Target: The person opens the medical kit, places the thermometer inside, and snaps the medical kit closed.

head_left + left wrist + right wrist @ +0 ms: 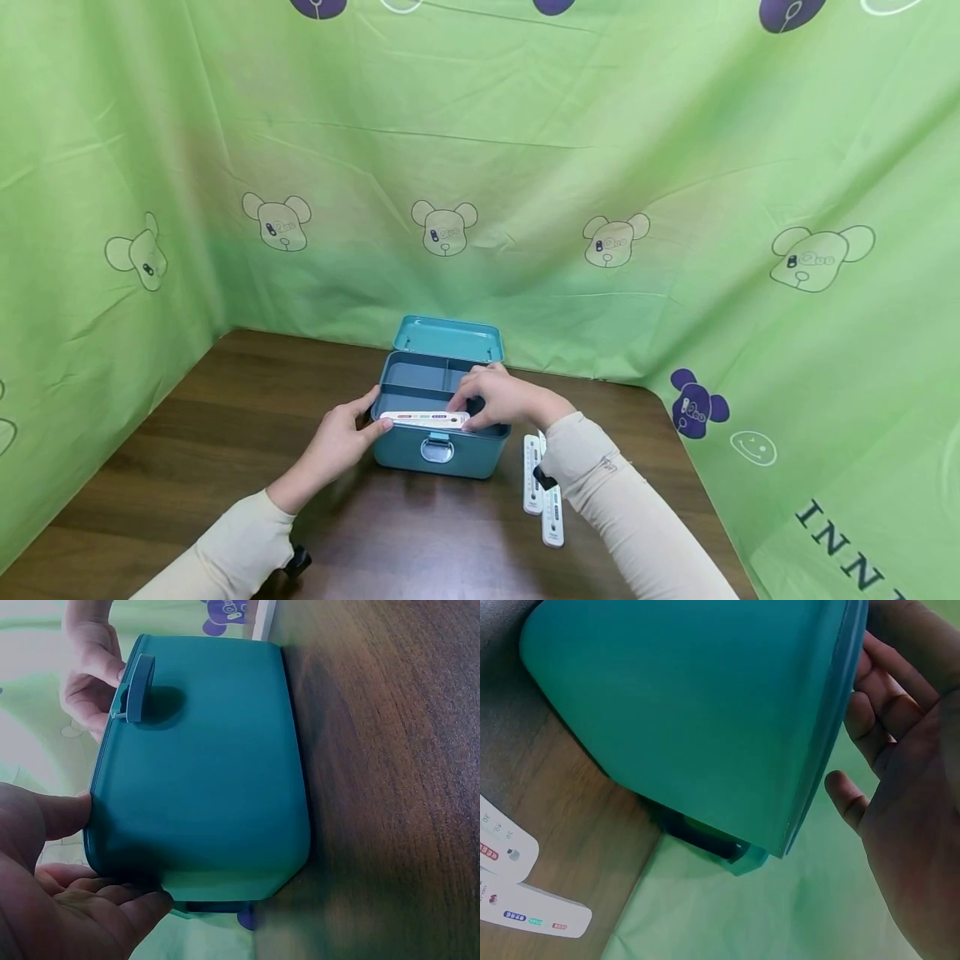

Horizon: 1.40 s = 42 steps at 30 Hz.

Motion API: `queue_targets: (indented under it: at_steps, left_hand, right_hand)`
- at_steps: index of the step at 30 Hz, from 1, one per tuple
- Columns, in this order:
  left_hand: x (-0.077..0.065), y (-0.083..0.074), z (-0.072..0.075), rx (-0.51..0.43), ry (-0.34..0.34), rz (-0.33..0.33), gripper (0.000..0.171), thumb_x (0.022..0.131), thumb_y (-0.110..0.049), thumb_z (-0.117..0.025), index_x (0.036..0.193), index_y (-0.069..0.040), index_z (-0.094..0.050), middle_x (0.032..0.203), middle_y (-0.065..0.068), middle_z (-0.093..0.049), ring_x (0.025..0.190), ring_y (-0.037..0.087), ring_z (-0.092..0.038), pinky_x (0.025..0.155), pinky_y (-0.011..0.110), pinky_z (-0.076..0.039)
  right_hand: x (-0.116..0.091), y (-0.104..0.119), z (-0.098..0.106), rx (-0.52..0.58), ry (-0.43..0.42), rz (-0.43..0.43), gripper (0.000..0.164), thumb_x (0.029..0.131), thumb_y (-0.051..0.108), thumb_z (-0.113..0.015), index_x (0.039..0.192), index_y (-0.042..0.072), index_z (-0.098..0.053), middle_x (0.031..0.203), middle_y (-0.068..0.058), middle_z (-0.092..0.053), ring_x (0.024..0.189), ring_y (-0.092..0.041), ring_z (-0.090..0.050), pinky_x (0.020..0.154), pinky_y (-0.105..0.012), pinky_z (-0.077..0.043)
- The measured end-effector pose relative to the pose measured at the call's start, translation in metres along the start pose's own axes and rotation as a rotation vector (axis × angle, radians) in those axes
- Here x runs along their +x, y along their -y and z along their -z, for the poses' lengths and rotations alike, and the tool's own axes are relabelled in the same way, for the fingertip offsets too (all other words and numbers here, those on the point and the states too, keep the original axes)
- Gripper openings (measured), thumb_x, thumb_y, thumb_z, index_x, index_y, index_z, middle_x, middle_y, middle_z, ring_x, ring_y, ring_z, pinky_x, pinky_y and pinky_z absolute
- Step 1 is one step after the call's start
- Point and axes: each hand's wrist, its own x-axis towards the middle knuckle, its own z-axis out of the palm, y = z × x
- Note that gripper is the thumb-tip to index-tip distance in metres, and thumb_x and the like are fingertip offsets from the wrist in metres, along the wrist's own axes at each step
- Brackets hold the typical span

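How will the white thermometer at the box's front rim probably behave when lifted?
The white thermometer is probably stiff, since it looks straight. Being slim, it is likely light. Its flat shape suggests it would hardly roll.

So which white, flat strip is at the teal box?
The white, flat strip running crosswise at the front rim of the open teal box; the other two visible strips lie on the brown wooden table.

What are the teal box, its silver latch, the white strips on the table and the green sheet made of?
The box seems painted metal or plastic: smooth, softly shiny. Its latch looks like metal, because it shines silver. The white strips are probably plastic, smooth with rounded ends. The green sheet looks like thin, matte cloth: it hangs in soft folds and creases.
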Motion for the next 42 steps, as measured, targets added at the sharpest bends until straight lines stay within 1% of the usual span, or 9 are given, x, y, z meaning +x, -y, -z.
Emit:
queue_targets:
  at_steps: [5,14,17,22,28,32,35,39,42]
  left_hand:
    - [0.0,-0.001,0.0,-0.008,0.005,0.003,0.068,0.098,-0.023,-0.071,0.155,-0.001,-0.04,0.156,0.019,-0.045,0.141,0.034,-0.048,0.109,0.05,-0.047]
    - [-0.001,-0.002,0.0,-0.007,-0.002,0.001,0.068,0.098,-0.024,-0.071,0.154,0.0,-0.041,0.155,0.019,-0.045,0.141,0.034,-0.047,0.109,0.05,-0.047]
    - [-0.001,-0.002,0.001,-0.004,-0.006,-0.005,0.068,0.099,-0.023,-0.071,0.154,0.001,-0.04,0.155,0.02,-0.045,0.142,0.035,-0.047,0.11,0.05,-0.046]
    - [-0.001,-0.002,0.001,-0.004,-0.008,0.004,0.068,0.099,-0.023,-0.071,0.154,0.0,-0.04,0.156,0.019,-0.045,0.142,0.033,-0.046,0.11,0.05,-0.046]
    - [0.001,-0.001,-0.002,-0.003,-0.01,0.001,0.068,0.099,-0.024,-0.071,0.154,0.0,-0.041,0.156,0.019,-0.044,0.143,0.033,-0.046,0.11,0.049,-0.046]
    - [0.003,-0.001,-0.002,0.01,0.001,-0.005,0.068,0.099,-0.025,-0.071,0.154,0.001,-0.04,0.157,0.019,-0.043,0.143,0.034,-0.045,0.11,0.049,-0.045]
    - [0.004,-0.003,0.001,0.04,0.014,-0.01,0.069,0.099,-0.026,-0.071,0.154,0.002,-0.04,0.156,0.02,-0.044,0.14,0.036,-0.048,0.109,0.05,-0.047]
    - [0.005,-0.004,0.004,0.065,0.044,-0.013,0.071,0.099,-0.027,-0.07,0.154,0.004,-0.038,0.156,0.022,-0.044,0.14,0.038,-0.049,0.108,0.051,-0.048]
    - [0.006,-0.004,0.007,0.08,0.073,-0.023,0.074,0.1,-0.03,-0.068,0.157,0.004,-0.034,0.158,0.023,-0.042,0.142,0.04,-0.046,0.111,0.053,-0.045]
  right_hand:
    - [0.002,0.001,-0.005,-0.007,-0.013,0.007,0.025,0.088,0.026,-0.081,0.113,0.024,-0.079,0.096,0.018,-0.067,0.102,-0.009,-0.053,0.095,-0.041,-0.03]
    - [0.004,0.003,-0.007,-0.042,-0.003,0.008,0.024,0.089,0.023,-0.08,0.113,0.023,-0.078,0.098,0.018,-0.069,0.1,-0.009,-0.053,0.096,-0.041,-0.03]
    - [0.005,0.003,-0.007,-0.048,0.008,0.012,0.024,0.09,0.022,-0.079,0.114,0.024,-0.078,0.103,0.018,-0.071,0.103,-0.009,-0.052,0.095,-0.041,-0.031]
    - [0.007,0.003,-0.008,-0.054,0.036,-0.003,0.028,0.091,0.019,-0.078,0.117,0.026,-0.077,0.112,0.017,-0.071,0.11,-0.01,-0.05,0.097,-0.042,-0.03]
    - [0.003,0.007,-0.005,-0.046,0.055,-0.029,0.028,0.092,0.017,-0.076,0.119,0.025,-0.077,0.114,0.015,-0.072,0.118,-0.013,-0.051,0.103,-0.045,-0.031]
    - [-0.004,0.006,-0.002,-0.06,0.009,-0.028,0.025,0.094,0.019,-0.074,0.118,0.02,-0.077,0.112,0.011,-0.073,0.119,-0.015,-0.055,0.106,-0.046,-0.035]
    - [-0.013,0.004,0.0,-0.076,-0.055,-0.01,0.024,0.096,0.019,-0.071,0.119,0.017,-0.077,0.111,0.007,-0.073,0.115,-0.017,-0.058,0.105,-0.047,-0.04]
    - [-0.03,-0.001,0.001,-0.092,-0.144,0.006,0.023,0.099,0.021,-0.068,0.118,0.015,-0.077,0.114,0.003,-0.073,0.113,-0.02,-0.06,0.103,-0.049,-0.044]
    - [-0.044,-0.005,0.001,-0.081,-0.209,-0.017,0.022,0.099,0.021,-0.068,0.118,0.015,-0.077,0.116,0.003,-0.073,0.114,-0.02,-0.061,0.103,-0.049,-0.045]
